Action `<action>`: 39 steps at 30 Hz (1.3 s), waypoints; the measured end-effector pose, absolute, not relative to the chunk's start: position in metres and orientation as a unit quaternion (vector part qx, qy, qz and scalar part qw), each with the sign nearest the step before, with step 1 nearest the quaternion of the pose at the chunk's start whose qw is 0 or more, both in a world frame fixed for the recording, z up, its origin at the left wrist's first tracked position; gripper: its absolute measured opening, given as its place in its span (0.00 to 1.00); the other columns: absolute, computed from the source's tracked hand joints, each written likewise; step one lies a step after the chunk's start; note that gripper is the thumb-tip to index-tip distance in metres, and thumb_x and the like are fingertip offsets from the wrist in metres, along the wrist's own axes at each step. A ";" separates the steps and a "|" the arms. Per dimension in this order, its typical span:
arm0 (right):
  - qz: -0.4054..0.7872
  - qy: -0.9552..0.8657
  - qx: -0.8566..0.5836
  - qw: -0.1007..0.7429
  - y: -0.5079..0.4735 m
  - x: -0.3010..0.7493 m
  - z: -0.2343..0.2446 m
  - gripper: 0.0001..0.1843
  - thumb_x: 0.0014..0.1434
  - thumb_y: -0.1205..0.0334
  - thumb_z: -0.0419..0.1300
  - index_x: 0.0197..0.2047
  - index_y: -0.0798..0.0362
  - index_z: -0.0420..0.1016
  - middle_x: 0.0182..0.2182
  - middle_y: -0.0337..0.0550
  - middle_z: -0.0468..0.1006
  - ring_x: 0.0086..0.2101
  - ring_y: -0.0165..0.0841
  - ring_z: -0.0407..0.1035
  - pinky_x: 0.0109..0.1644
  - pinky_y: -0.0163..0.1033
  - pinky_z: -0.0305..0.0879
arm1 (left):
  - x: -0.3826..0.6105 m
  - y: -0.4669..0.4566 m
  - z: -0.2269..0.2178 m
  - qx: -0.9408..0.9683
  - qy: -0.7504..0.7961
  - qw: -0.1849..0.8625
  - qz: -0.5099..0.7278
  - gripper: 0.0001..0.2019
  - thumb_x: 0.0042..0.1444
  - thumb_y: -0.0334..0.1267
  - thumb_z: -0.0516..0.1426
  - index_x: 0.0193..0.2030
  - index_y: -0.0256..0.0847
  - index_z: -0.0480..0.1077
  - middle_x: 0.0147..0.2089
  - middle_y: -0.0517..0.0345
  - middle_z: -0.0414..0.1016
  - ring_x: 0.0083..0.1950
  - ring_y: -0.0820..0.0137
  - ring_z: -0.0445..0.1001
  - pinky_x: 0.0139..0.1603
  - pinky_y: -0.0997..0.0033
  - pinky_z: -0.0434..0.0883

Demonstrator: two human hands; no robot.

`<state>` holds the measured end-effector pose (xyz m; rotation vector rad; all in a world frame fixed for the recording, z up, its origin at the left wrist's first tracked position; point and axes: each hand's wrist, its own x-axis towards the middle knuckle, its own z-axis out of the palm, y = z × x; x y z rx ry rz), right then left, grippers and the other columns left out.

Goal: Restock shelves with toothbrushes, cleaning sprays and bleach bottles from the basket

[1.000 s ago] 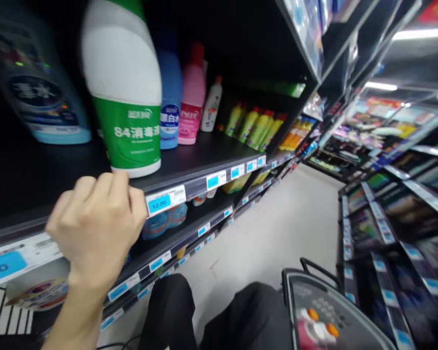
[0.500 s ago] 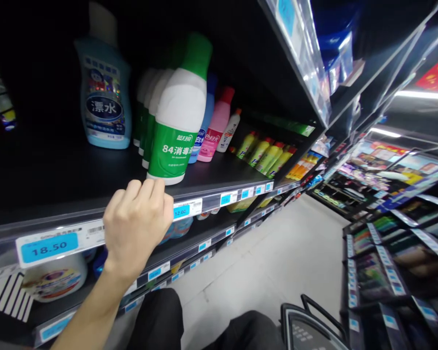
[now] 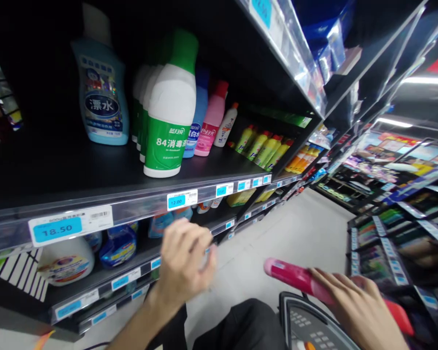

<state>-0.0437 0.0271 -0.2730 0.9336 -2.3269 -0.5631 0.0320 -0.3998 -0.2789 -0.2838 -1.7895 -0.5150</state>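
Holding a long pink thing [image 3: 288, 274], the right hand [image 3: 357, 311] sits low on the right side. Its fingers wrap over the red end, and the pink end with a small blue mark sticks out to the left. The thing lies almost flat in the air, just above a grey thing with buttons [image 3: 306, 328].

The left hand [image 3: 186, 257] hangs in front of the shelves, below the top shelf's edge. It is blurry. Its fingers are bent loosely and point away, so I cannot tell if anything is inside them. It touches no bottle.

Up on the black shelf [image 3: 76, 170] a green and white bottle [image 3: 170, 121] stands upright near the front edge, with more like it in a row behind. A big light blue bottle [image 3: 102, 92] stands to its left, well apart. To the right stand a blue bottle [image 3: 200, 114], a pink bottle [image 3: 212, 119] and a small white bottle [image 3: 226, 125], then a row of yellow-green bottles [image 3: 264, 146] farther along.

Two price tags stick to the shelf edge: one says 12.00 [image 3: 181, 199] and one says 18.50 [image 3: 69, 224]. On the shelf below sit a white tub [image 3: 65, 260] and a dark blue pack [image 3: 118, 243]. Black trousers [image 3: 241, 323] show at the bottom, over the pale floor [image 3: 281, 233].
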 end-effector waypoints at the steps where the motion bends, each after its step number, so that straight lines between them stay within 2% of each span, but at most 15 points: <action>1: -0.193 -0.867 0.366 0.277 0.005 -0.046 -0.269 0.30 0.57 0.77 0.54 0.57 0.47 0.82 0.53 0.44 0.85 0.45 0.43 0.79 0.50 0.53 0.67 | 0.034 -0.383 -0.296 -0.154 -0.798 0.525 -0.252 0.15 0.59 0.33 0.66 0.52 0.37 0.72 0.50 0.48 0.80 0.53 0.58 0.76 0.62 0.51 0.74; 3: -0.154 -0.856 0.406 0.281 -0.040 -0.047 -0.267 0.30 0.56 0.78 0.54 0.59 0.49 0.80 0.54 0.44 0.85 0.46 0.43 0.78 0.51 0.55 0.63 | 0.037 -0.354 -0.332 -0.193 -0.855 0.391 -0.280 0.39 0.48 0.50 0.75 0.63 0.39 0.69 0.64 0.43 0.75 0.64 0.51 0.74 0.61 0.51 0.78; 5: -0.126 -0.824 0.463 0.302 -0.082 -0.044 -0.266 0.29 0.58 0.77 0.55 0.59 0.51 0.79 0.55 0.44 0.84 0.48 0.43 0.76 0.54 0.56 0.61 | 0.039 -0.340 -0.365 -0.209 -0.885 0.314 -0.272 0.55 0.36 0.50 0.80 0.70 0.39 0.63 0.71 0.41 0.69 0.70 0.48 0.70 0.62 0.50 0.80; 10: -0.073 -0.703 0.589 0.392 -0.145 -0.025 -0.256 0.20 0.69 0.75 0.53 0.58 0.55 0.81 0.58 0.46 0.82 0.55 0.45 0.72 0.63 0.56 0.59 | 0.041 -0.360 -0.400 -0.109 -0.876 0.397 -0.251 0.44 0.51 0.16 0.58 0.76 0.40 0.58 0.71 0.46 0.71 0.72 0.57 0.69 0.67 0.54 0.77; 13: -0.011 -0.641 0.573 0.511 -0.160 -0.028 -0.255 0.23 0.65 0.74 0.65 0.60 0.48 0.80 0.64 0.43 0.77 0.59 0.42 0.71 0.71 0.52 0.58 | 0.046 -0.381 -0.390 -0.090 -0.829 0.448 -0.324 0.35 0.58 0.22 0.57 0.73 0.41 0.62 0.65 0.47 0.76 0.67 0.60 0.75 0.68 0.58 0.77; 16: 0.279 -0.597 0.445 0.606 -0.183 -0.042 -0.270 0.48 0.50 0.65 0.81 0.70 0.41 0.70 0.65 0.46 0.73 0.59 0.43 0.72 0.67 0.50 0.67 | 0.054 -0.389 -0.369 -0.060 -0.794 0.414 -0.442 0.33 0.59 0.33 0.64 0.71 0.42 0.64 0.61 0.47 0.79 0.59 0.59 0.80 0.63 0.61 0.80; 18: 0.504 -0.632 0.392 0.439 -0.205 -0.048 -0.288 0.50 0.49 0.46 0.81 0.71 0.46 0.68 0.58 0.53 0.77 0.53 0.46 0.76 0.59 0.51 0.75 | 0.060 -0.388 -0.353 -0.053 -0.779 0.361 -0.510 0.33 0.57 0.38 0.67 0.69 0.41 0.66 0.59 0.47 0.80 0.55 0.59 0.82 0.59 0.62 0.81; 20: 0.619 -0.663 0.398 0.136 -0.227 -0.048 -0.308 0.52 0.48 0.27 0.73 0.66 0.50 0.72 0.52 0.57 0.81 0.47 0.48 0.80 0.52 0.53 0.80 | 0.065 -0.386 -0.335 -0.076 -0.763 0.317 -0.558 0.30 0.57 0.43 0.67 0.65 0.41 0.69 0.55 0.48 0.82 0.49 0.60 0.84 0.54 0.63 0.82; 23: 0.686 -0.584 0.407 -0.150 -0.252 -0.043 -0.333 0.50 0.45 0.19 0.69 0.58 0.49 0.78 0.47 0.58 0.84 0.44 0.53 0.82 0.50 0.57 0.81 | 0.067 -0.386 -0.310 -0.108 -0.778 0.326 -0.526 0.22 0.63 0.52 0.62 0.56 0.40 0.72 0.46 0.49 0.83 0.40 0.63 0.83 0.41 0.66 0.81; 26: 0.762 -0.509 0.372 -0.149 -0.267 -0.038 -0.345 0.42 0.51 0.24 0.66 0.56 0.48 0.80 0.41 0.56 0.85 0.40 0.54 0.83 0.46 0.58 0.82 | 0.063 -0.395 -0.287 -0.110 -0.817 0.436 -0.362 0.24 0.72 0.59 0.50 0.51 0.38 0.72 0.34 0.54 0.80 0.28 0.68 0.77 0.29 0.68 0.72; 28: 0.788 -0.504 0.338 -0.099 -0.270 -0.038 -0.344 0.41 0.55 0.27 0.65 0.59 0.49 0.80 0.38 0.56 0.85 0.38 0.54 0.83 0.44 0.58 0.82 | 0.057 -0.410 -0.270 -0.109 -0.805 0.547 -0.203 0.19 0.74 0.50 0.50 0.49 0.35 0.72 0.28 0.56 0.77 0.24 0.69 0.72 0.27 0.66 0.66; 30: 0.791 -0.518 0.323 -0.052 -0.269 -0.042 -0.337 0.40 0.59 0.30 0.63 0.62 0.50 0.78 0.38 0.57 0.85 0.39 0.55 0.83 0.44 0.58 0.82 | 0.050 -0.432 -0.253 -0.075 -0.765 0.638 -0.054 0.08 0.69 0.36 0.56 0.47 0.34 0.73 0.30 0.54 0.78 0.29 0.66 0.74 0.33 0.65 0.67; 32: 0.776 -0.542 0.321 -0.004 -0.264 -0.050 -0.327 0.37 0.63 0.33 0.60 0.65 0.51 0.76 0.39 0.57 0.86 0.40 0.55 0.83 0.45 0.59 0.82 | 0.041 -0.457 -0.237 -0.005 -0.731 0.681 0.040 0.09 0.62 0.29 0.61 0.48 0.35 0.74 0.37 0.50 0.81 0.39 0.61 0.77 0.43 0.62 0.70; 35: 0.773 -0.565 0.279 0.067 -0.253 -0.065 -0.310 0.31 0.68 0.37 0.58 0.62 0.51 0.78 0.39 0.56 0.86 0.43 0.55 0.83 0.49 0.60 0.81 | 0.027 -0.486 -0.222 0.097 -0.743 0.655 0.099 0.14 0.63 0.30 0.61 0.55 0.37 0.74 0.47 0.44 0.80 0.52 0.54 0.76 0.54 0.56 0.68; 39: 0.822 -0.535 0.174 0.095 -0.245 -0.086 -0.296 0.27 0.62 0.36 0.67 0.50 0.51 0.81 0.38 0.53 0.86 0.43 0.52 0.83 0.52 0.58 0.80 | 0.019 -0.497 -0.220 0.143 -0.789 0.590 0.098 0.17 0.66 0.33 0.59 0.60 0.36 0.72 0.53 0.36 0.74 0.57 0.47 0.70 0.59 0.46 0.65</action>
